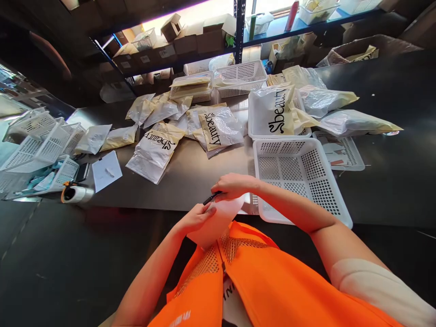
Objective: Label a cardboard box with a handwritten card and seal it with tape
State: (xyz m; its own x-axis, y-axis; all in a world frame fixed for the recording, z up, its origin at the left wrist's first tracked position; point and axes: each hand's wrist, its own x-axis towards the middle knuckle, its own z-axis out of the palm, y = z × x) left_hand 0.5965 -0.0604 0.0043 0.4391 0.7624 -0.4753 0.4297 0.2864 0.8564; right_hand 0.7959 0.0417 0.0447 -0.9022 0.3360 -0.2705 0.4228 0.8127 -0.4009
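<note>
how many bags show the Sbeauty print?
3: one bag left of centre on the table, one mid-table, one in the far basket. Other bags may hide theirs.

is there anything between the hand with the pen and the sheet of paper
Nothing visible. The right hand holds the pen right at the paper, which the left hand grips from the other side.
</note>
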